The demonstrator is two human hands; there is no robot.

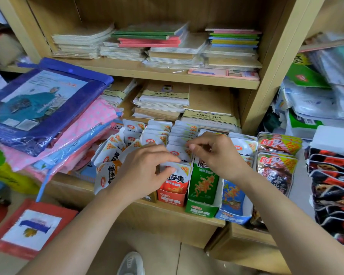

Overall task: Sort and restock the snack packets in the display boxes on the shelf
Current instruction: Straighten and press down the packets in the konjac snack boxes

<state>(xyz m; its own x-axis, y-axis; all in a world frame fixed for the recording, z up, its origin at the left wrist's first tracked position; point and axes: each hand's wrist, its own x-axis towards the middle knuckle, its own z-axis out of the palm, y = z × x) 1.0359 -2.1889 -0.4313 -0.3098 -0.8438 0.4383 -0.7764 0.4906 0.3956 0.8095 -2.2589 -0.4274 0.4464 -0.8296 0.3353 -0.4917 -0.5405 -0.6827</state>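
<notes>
On the wooden shelf [167, 212] stand three display boxes [202, 210]; left hand [145, 173] and right hand [216, 153] pinch packets [177, 153].

Counts, head view
3 printed cardboard display boxes: red [172, 198], green [201, 210], blue [233, 216]. 2 bare hands: left [141, 173], right [216, 153]. White foil snack packets [157, 137]: too many overlapping to count.

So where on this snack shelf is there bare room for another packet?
Hardly any. The red box, green box and blue box stand side by side, packed. Only the bare shelf edge below them and a strip of shelf right of the brown packets are free.
</notes>
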